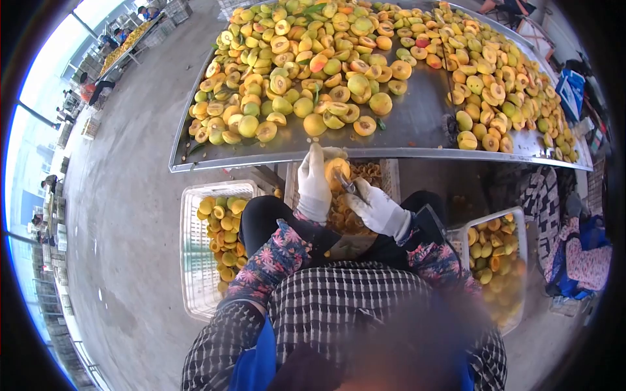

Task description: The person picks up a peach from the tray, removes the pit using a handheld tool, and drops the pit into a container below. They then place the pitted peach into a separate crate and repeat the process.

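In my gloved left hand (315,186) is a yellow peach half (336,171), its cut side turned toward my other hand. My gloved right hand (380,210) is closed round a small metal hand tool (345,183), whose tip is at the flesh of the half. Both hands are just off the front edge of a metal table (417,111), above a crate (394,182) between my knees that holds fruit scraps. Heaped on the table are many halved peaches (306,72), some with stones showing.
A white crate of peach halves (189,247) stands by my left leg, and another crate (518,260) by my right. A second fruit pile (502,85) covers the table's right side. A person in pink patterned sleeves (583,264) sits at the far right.
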`<state>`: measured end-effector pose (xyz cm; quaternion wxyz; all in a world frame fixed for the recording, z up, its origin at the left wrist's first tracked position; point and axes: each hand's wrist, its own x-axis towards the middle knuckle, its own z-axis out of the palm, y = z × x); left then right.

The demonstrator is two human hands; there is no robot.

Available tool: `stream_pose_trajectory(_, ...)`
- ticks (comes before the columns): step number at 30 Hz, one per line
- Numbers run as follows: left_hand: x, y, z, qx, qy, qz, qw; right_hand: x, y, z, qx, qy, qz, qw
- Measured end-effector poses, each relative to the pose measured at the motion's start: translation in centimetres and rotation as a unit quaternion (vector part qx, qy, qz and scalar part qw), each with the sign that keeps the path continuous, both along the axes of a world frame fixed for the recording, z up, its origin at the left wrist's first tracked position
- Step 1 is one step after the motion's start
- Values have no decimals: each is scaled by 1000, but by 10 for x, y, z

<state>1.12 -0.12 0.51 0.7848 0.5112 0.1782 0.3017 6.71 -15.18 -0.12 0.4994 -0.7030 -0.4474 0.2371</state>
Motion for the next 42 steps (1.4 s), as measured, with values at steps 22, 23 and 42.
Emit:
stream_pose_trajectory(22, 5, 2, 2, -265, -2, -116, 957, -13, -13, -17, 116, 783, 204, 576)
stream_pose_trajectory(23, 5, 2, 0, -256, -4, -109, 960, -12, -17, -17, 115, 781, 214, 575)
stream_pose_trajectory(42, -47, 133, 47, 627, 408, 104, 655, 8, -42, -1, -104, 359, -55, 926)
